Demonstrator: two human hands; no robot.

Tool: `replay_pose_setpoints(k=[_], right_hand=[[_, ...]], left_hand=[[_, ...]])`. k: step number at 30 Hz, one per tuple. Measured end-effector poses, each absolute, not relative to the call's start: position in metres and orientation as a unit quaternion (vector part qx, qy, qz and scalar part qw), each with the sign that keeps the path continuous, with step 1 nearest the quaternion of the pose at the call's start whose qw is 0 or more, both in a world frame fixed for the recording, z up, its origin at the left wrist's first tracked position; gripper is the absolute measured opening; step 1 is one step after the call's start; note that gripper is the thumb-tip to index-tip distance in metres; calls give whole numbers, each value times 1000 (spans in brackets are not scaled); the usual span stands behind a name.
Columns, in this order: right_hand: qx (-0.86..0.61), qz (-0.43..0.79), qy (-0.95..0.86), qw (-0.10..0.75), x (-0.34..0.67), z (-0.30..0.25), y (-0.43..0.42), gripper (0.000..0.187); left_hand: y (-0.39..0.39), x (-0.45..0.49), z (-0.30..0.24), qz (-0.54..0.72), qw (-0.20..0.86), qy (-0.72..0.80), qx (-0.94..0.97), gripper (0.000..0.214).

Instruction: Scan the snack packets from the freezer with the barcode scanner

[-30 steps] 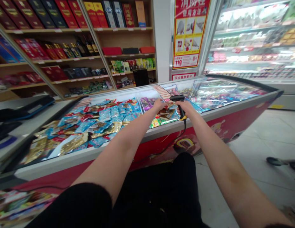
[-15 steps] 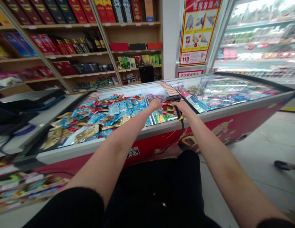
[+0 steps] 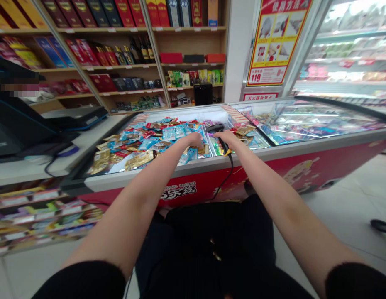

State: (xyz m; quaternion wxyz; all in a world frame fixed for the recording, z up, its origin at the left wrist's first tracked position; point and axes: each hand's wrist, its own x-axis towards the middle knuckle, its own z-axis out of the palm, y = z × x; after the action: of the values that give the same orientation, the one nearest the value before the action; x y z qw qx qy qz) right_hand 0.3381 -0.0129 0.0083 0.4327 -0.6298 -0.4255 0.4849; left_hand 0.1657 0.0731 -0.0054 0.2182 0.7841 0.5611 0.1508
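My left hand (image 3: 194,140) reaches down into a chest freezer (image 3: 305,145), its fingers among blue and gold snack packets (image 3: 143,145). I cannot tell whether it holds a packet. My right hand (image 3: 226,138) grips a black corded barcode scanner (image 3: 215,128) with a yellow band near its base, and its head points left towards my left hand. A black cord (image 3: 229,176) hangs from the scanner over the freezer's red front. A white wire divider (image 3: 208,143) stands between my hands.
The freezer's right section lies under glass. A counter with a black device (image 3: 74,117) runs along the left. Wooden shelves of boxed liquor (image 3: 127,54) stand behind, a lit refrigerated case (image 3: 345,62) at right. Tiled floor lies to the right.
My left hand has shifted left, from the divider down among the packets. My right hand keeps the scanner. The whole view has pulled back and tilted, so the freezer looks smaller.
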Motion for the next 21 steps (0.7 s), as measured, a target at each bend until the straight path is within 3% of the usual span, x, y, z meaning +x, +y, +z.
replay_pose_setpoints(k=[3,12,21], right_hand=[[-632,483,-435,422,325,7,-11,22],[-632,478,-454,408,302,12,-15,19],[-628,479,-452,415,313,7,-11,21]], left_hand=[[66,158,-1,90,146,548,819,38],[48,153,19,-108,38,580,807,79],[54,157,2,-35,24,601,798,77]])
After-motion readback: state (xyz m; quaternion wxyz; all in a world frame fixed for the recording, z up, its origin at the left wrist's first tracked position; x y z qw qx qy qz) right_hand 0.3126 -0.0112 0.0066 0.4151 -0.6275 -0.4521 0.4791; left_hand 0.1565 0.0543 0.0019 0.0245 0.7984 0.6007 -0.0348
